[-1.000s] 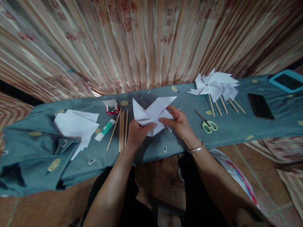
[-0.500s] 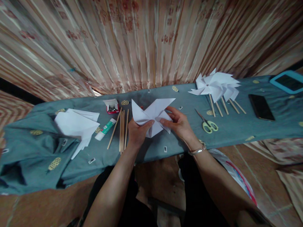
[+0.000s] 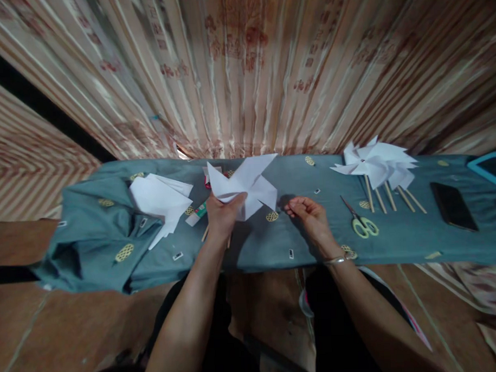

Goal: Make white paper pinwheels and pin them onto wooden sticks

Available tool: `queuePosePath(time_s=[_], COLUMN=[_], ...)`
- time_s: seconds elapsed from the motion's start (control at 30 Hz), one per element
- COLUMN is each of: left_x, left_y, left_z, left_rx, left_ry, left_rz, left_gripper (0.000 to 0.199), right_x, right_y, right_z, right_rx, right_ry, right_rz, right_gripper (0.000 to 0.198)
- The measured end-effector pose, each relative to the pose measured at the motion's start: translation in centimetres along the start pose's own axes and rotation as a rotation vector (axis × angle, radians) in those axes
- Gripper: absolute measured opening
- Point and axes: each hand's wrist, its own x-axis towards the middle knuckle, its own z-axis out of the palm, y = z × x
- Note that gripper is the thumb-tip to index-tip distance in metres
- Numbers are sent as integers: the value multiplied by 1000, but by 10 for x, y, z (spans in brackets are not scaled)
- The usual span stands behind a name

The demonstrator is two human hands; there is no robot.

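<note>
The left hand (image 3: 222, 214) holds a white paper pinwheel (image 3: 243, 183) up over the surface (image 3: 306, 235), which is covered with a blue-grey cloth. Its grip is closed on the lower middle of the pinwheel, with the thumb in front of the paper, and the folded blades spread out above and to the right of the hand.

The right hand (image 3: 308, 214) is apart from the pinwheel, to the right of it and low over the cloth. Its fingers are curled in with the tips close together; I cannot tell if something small is between them.

To the left of the left hand lies a stack of white paper sheets (image 3: 161, 200). A glue stick (image 3: 197, 214) is just beside the left hand, partly hidden by it. To the right of the right hand are green-handled scissors (image 3: 361, 223). Farther right, a group of finished pinwheels on wooden sticks (image 3: 377, 168) lies near the far edge, and then a black phone (image 3: 452, 206).
</note>
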Motion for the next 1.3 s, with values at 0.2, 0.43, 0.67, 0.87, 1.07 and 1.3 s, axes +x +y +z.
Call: queuePosePath(time_s=[0.2, 0.43, 0.67, 0.87, 1.07, 1.3], left_x=[32, 40, 43, 43, 41, 42], left_y=[29, 47, 47, 48, 46, 43], left_z=[-53, -87, -91, -86, -84, -84], left_rx=[-61, -194, -202, -248, -207, -174], left_ry=[285, 368, 388, 384, 360, 362], left_rz=[217, 247, 250, 221, 212, 210], left_gripper=[49, 34, 34, 33, 40, 38], right_x=[14, 59, 87, 97, 99, 102], right_y=[-1, -25, -28, -33, -38, -28], right_z=[60, 150, 191, 201, 208, 208], right_rx=[-148, -935, -1397, -1542, -1538, -1512], right_ry=[-258, -451, -624, -715, -758, -756], right_rz=[-68, -648, -799, -719, -729, -731], right_gripper=[32, 16, 28, 29, 39, 39])
